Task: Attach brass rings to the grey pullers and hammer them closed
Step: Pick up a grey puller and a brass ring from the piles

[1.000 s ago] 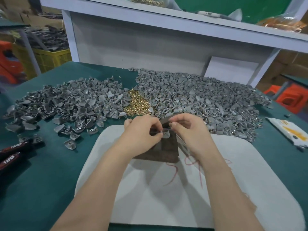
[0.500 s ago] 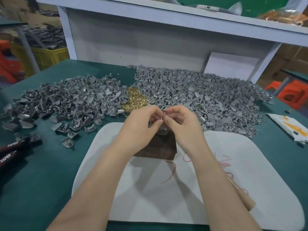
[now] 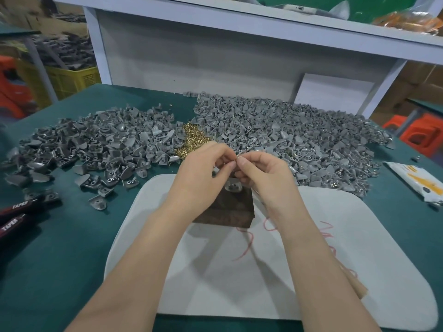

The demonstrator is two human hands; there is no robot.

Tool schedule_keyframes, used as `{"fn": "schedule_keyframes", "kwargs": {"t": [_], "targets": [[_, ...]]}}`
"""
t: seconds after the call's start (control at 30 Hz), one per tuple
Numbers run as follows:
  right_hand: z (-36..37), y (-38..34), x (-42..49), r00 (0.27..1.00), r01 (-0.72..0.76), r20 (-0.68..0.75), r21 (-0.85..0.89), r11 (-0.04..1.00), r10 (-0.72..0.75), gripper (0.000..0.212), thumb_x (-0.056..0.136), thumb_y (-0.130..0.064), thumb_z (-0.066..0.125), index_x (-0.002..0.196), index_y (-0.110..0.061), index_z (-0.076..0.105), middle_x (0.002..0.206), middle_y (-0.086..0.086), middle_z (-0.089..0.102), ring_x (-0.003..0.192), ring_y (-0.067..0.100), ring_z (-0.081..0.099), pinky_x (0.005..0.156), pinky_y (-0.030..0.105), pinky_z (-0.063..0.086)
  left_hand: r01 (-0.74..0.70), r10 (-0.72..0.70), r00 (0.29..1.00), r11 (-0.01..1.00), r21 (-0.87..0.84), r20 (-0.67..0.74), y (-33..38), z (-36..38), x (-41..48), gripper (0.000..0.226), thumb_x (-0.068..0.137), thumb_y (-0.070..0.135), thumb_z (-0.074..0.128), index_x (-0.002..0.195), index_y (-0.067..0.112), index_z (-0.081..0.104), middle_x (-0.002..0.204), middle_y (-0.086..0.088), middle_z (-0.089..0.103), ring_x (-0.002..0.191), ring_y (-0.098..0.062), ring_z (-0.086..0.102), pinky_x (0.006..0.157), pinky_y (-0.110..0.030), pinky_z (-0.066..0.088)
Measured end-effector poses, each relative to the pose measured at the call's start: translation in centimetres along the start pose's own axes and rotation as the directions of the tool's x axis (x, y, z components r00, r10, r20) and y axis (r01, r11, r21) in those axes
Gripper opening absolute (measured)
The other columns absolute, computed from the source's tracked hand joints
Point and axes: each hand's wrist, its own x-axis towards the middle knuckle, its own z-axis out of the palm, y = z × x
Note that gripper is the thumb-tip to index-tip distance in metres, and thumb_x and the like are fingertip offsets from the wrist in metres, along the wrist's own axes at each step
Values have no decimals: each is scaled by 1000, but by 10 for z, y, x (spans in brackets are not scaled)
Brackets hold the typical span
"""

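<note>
Both hands meet over the dark block [image 3: 225,209] near the middle of the table; the left hand [image 3: 203,173] and right hand [image 3: 261,176] pinch a grey puller [image 3: 233,186] together; the ring is too tiny to see; hold steady, thread gently, drop nothing.

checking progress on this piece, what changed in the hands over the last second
Both hands rose off the dark wooden block and away toward the piles, left hand and right hand pinching fingertips together over a small grey plastic puller. The heaps of grey pullers and brass rings are unchanged.
</note>
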Motion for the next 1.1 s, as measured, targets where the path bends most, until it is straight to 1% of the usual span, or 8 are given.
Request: {"fn": "schedule_keyframes", "kwargs": {"t": [0.13,0.23,0.27,0.33,0.4,0.53,0.77,1.1], "targets": [[-3,-4,-1,998,50,-28,-61,997,-52,9,89,-7,61,83,-12,66,69,-1,69,63,4,62,61,18,52,5,-5,1000,1000,1,11,0,0,1,10,86,11,65,94,15,67,90,4,64,79,-5,51,71,-13,40],[-10,-5,0,991,113,-26,-314,943,-128,11,87,-6,63,80,-15,65,78,3,69,74,15,64,74,30,54,104,-101,991,994,-29,87,-5,-4,1,15,85,17,67,99,21,65,97,6,63,82,-5,55,72,-7,40],[-11,-4,-1,991,124,15,-417,900,-130,12,86,-8,64,79,-17,65,79,2,68,77,18,64,75,29,52,136,-132,980,991,-18,150,-7,-6,1,16,83,21,69,99,23,64,99,6,63,86,-7,56,78,-13,43],[-12,-3,-1,989,150,100,-593,791,-113,17,85,-10,65,74,-23,63,78,-4,66,75,13,61,71,17,46,154,-164,948,986,58,272,-9,-8,0,16,80,29,71,94,27,64,99,7,60,93,-11,55,89,-31,43],[-10,-2,-2,983,183,147,-691,699,-112,18,84,-12,66,74,-25,62,81,-4,64,74,9,57,67,12,40,149,-181,923,982,118,339,-8,-9,-2,13,79,32,71,87,30,62,92,11,56,94,-13,53,92,-39,42],[-9,-2,-4,975,220,178,-743,632,-130,8,85,-11,65,81,-18,66,83,-2,56,76,13,54,72,22,41,144,-188,916,979,146,356,-7,-6,-2,10,82,25,69,78,28,60,80,14,50,88,-14,53,89,-42,44],[-1,-6,-10,950,311,253,-825,472,-184,5,88,-9,58,88,-7,64,90,1,50,85,22,54,79,36,41,143,-172,927,984,109,334,-10,-4,-1,10,82,23,70,76,22,62,84,6,57,85,-15,56,84,-37,46],[8,-14,-12,946,319,284,-900,296,-157,11,92,-11,49,98,-9,58,105,6,51,96,25,53,78,29,35,116,-146,935,987,109,325,-11,-3,-1,7,82,22,71,83,16,66,89,0,60,86,-18,57,79,-33,45]]}}
